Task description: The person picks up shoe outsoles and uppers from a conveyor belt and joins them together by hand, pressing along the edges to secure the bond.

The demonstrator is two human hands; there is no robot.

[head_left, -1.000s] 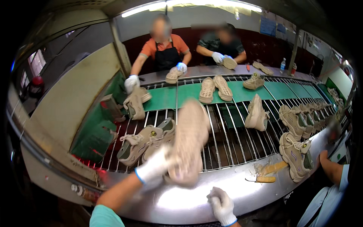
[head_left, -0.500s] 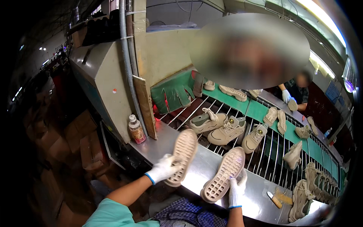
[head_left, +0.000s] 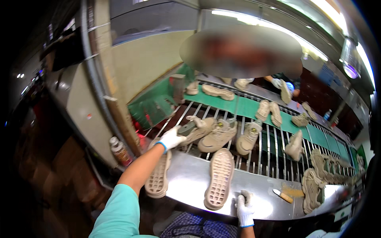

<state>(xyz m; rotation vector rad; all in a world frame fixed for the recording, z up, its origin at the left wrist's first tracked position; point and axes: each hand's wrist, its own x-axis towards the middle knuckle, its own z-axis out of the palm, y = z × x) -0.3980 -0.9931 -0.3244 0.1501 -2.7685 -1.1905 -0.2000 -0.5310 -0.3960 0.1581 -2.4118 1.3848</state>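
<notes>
My left hand (head_left: 172, 139), in a white glove with a blue cuff, is closed at the heel end of a beige shoe (head_left: 201, 129) lying on the rack. A beige shoe sole (head_left: 158, 181) lies on the metal ledge, partly covered by my left forearm. Another sole (head_left: 219, 179) rests beside it, its pitted face upward. To the right of that sole, my gloved right hand (head_left: 245, 208) is loosely closed above the ledge, with nothing visible in it. Two more laced beige shoes, one in the middle (head_left: 218, 135) and one farther right (head_left: 249, 138), stand on the bars.
A wood-handled knife (head_left: 283, 196) lies on the metal ledge (head_left: 258, 186) near several shoes at right. A bottle (head_left: 120, 151) stands by the left post. Beyond the barred rack, a green belt (head_left: 246, 106) carries soles and shoes. A co-worker's gloved hand (head_left: 276, 83) holds a sole opposite.
Both soles have been let go onto the ledge. My left hand has moved forward to the leftmost shoe, and my right hand has come away from its sole. The view has shifted.
</notes>
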